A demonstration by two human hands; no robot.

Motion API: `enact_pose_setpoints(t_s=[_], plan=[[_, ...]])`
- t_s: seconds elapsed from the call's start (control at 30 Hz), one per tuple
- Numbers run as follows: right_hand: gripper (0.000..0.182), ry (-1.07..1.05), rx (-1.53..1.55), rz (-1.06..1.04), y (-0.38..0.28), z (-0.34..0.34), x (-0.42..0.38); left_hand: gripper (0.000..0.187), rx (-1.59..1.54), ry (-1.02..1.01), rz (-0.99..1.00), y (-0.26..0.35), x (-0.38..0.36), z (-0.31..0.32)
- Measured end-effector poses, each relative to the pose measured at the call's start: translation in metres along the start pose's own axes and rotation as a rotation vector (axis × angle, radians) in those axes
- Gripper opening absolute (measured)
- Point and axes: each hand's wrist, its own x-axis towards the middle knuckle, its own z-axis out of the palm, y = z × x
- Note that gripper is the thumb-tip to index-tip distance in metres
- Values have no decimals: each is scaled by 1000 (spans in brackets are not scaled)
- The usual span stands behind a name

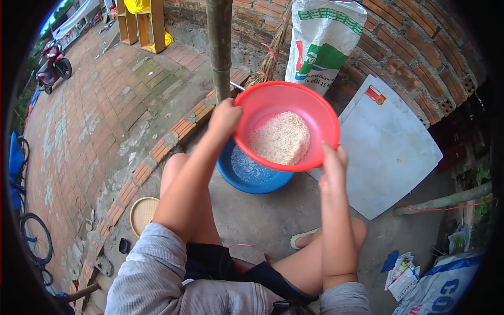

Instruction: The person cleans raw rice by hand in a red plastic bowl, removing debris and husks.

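A red plastic basin (324,118) is held up in front of me by its rim, with a heap of pale grain (281,137) that looks like rice inside it. My left hand (224,119) grips the rim at the left. On the lower right side, my right hand (333,165) is closed on the same rim. Beneath it, partly covered by the red basin, a blue basin (256,185) stands on the ground with some scattered pale grains in it. The fingertips under the rim are hidden.
A bamboo pole (219,47), a straw broom (270,60) and a white sack (320,47) stand beyond the basins. At right lies a white board (388,147). A round woven tray (143,214) rests by the brick edging (143,173). Another sack (446,286) lies lower right.
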Motion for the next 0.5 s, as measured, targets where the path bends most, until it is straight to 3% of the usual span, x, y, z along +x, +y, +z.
enact_pose_setpoints(t_s=[0.03, 0.1, 0.17, 0.2, 0.23, 0.3, 0.37, 0.43, 0.5], plan=[[17, 0, 23, 7, -6, -8, 13, 31, 99, 65, 137, 11, -25, 18], [17, 25, 30, 183, -24, -40, 42, 30, 103, 30, 155, 19, -28, 18], [18, 56, 37, 14, 2, -33, 38, 29, 19, -22, 164, 20, -33, 27], [19, 87, -39, -56, 10, -11, 16, 27, -86, 0, 138, -10, 4, 19], [20, -14, -15, -128, 23, 12, -8, 26, -144, -56, -25, -26, 26, 5], [19, -9, -33, -65, 6, 11, -14, 22, -55, -49, -64, 1, 6, -8], [18, -27, 48, 31, -16, -27, 30, 20, 38, 78, 217, 8, -28, 26], [17, -32, 95, 139, -13, -39, 37, 23, 143, -71, 217, 35, -63, 37], [16, 64, 4, -60, -1, -22, 26, 27, -185, -78, 100, 1, -21, 28]])
